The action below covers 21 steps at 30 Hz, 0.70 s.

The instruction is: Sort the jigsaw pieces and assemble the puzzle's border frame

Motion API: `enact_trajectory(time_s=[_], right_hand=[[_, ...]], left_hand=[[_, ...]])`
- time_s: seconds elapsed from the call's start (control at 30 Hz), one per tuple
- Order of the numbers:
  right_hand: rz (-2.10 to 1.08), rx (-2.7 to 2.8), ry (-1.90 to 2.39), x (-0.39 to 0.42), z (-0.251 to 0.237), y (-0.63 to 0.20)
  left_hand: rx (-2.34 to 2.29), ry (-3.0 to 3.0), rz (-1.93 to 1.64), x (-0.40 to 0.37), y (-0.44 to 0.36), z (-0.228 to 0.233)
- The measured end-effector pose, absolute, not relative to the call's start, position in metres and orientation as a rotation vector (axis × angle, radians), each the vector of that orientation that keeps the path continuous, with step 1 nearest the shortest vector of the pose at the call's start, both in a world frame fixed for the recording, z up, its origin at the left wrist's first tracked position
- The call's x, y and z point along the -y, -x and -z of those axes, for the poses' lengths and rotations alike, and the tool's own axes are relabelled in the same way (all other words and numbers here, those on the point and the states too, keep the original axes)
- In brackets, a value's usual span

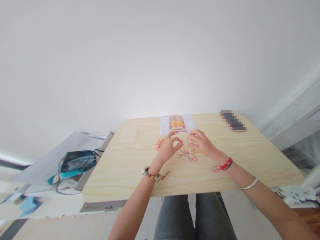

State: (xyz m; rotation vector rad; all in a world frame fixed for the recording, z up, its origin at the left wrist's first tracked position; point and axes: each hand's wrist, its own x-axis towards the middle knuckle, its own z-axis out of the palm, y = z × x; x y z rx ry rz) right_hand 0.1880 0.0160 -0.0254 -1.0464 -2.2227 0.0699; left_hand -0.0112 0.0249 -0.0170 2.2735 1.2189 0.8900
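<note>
My left hand (170, 146) and my right hand (202, 143) meet over the middle of a light wooden table (120, 173). Both have fingers pinched toward each other around a small pale thing between them, too small to name. Under them lies a loose heap of small pink and beige puzzle pieces (188, 154), with another small cluster of pieces (159, 144) to the left. A reference picture (177, 123) of an orange cartoon figure on white paper lies just beyond the hands. A bead bracelet is on my left wrist, a red string and a silver bangle on my right arm.
A phone (233, 121) lies at the table's far right corner. A pale card (128, 133) sits at the far left. Left of the table, a lower surface holds a dark blue bag (76, 161) with cables. My grey-trousered legs show below the near edge.
</note>
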Motion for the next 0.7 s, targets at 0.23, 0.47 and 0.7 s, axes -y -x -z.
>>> enact_trajectory(time_s=[0.23, 0.47, 0.7], right_hand=[[-0.067, 2.228, 1.056, -0.019, 0.026, -0.183], [-0.053, 2.216, 1.101, -0.017, 0.027, -0.185], [-0.019, 2.173, 1.214, -0.022, 0.034, -0.218]], left_hand=[[-1.299, -2.6, -1.024, -0.023, 0.008, 0.027], [-1.308, -2.72, -0.996, -0.022, -0.001, 0.025], [-1.296, -2.715, -0.84, -0.038, -0.039, 0.024]])
